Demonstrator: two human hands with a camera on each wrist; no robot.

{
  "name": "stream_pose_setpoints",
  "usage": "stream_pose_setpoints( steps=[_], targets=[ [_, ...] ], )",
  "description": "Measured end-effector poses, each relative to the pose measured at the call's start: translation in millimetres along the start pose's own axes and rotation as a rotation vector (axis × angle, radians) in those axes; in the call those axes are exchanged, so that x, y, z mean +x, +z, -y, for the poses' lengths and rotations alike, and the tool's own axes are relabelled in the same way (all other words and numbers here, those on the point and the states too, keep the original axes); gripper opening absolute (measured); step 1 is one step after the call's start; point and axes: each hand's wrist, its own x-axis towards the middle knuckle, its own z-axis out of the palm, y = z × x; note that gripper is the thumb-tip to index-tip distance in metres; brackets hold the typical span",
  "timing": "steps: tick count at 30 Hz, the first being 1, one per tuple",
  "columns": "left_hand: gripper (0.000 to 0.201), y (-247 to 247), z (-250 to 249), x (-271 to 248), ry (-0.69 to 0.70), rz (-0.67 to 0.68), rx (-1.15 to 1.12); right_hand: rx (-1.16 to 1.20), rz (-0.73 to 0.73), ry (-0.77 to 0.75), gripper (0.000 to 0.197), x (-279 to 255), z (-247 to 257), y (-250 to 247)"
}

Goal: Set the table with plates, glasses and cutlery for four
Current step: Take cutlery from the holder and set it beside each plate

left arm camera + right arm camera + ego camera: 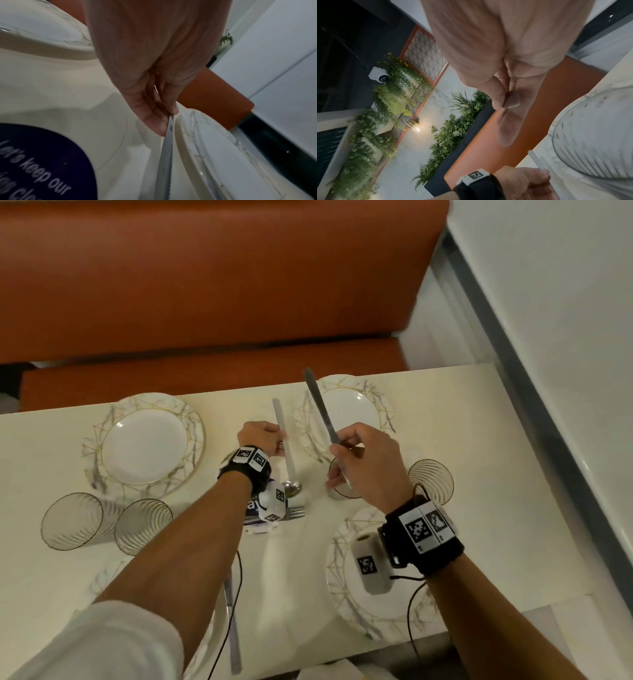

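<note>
My left hand [263,438] grips a pale knife [281,419] over the table's middle, just left of the far right plate [370,392]. The left wrist view shows its serrated blade [167,155] pinched between thumb and fingers [154,119], beside that plate's rim [214,148]. My right hand [363,460] holds a darker piece of cutlery [318,402], probably a knife, raised and tilted over the same plate. Other marbled plates sit far left [102,422], near right [342,597] and, mostly hidden by my arm, near left [99,580].
Two ribbed glasses [72,520] [144,525] stand at the left, one [431,479] at the right, another [339,491] under my right hand. Forks [295,512] and a spoon [291,489] lie by a blue-and-white packet [252,506]. A knife [233,631] lies near the front edge. An orange bench [205,285] runs behind.
</note>
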Motion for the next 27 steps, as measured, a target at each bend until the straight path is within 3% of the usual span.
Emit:
stream_pose_setpoints(
  steps=[5, 9, 16, 21, 27],
  targets=[
    [0.009, 14.5, -4.2, 25.8, -0.021, -0.022, 0.088, 0.033, 0.018, 0.095, 0.006, 12.2, 1.6, -14.8],
    [0.017, 17.2, -6.1, 37.2, 0.018, -0.052, 0.162, 0.098, 0.019, 0.140, 0.012, 19.8, 4.0, -16.8],
    [0.037, 8.1, -1.7, 41.4, 0.208, -0.110, 0.463, 0.154, 0.040, 0.152, 0.017, 26.0, 3.4, -7.4],
    [0.059, 5.3, 10.6, 31.7, 0.494, -0.149, 0.908, 0.076, 0.030, 0.151, 0.027, 27.5, -1.5, -3.7],
    [0.058, 7.3, 17.9, 23.4, 0.553, -0.084, 1.077, 0.034, -0.016, 0.164, 0.032, 26.1, -6.3, -2.6]
  ],
)
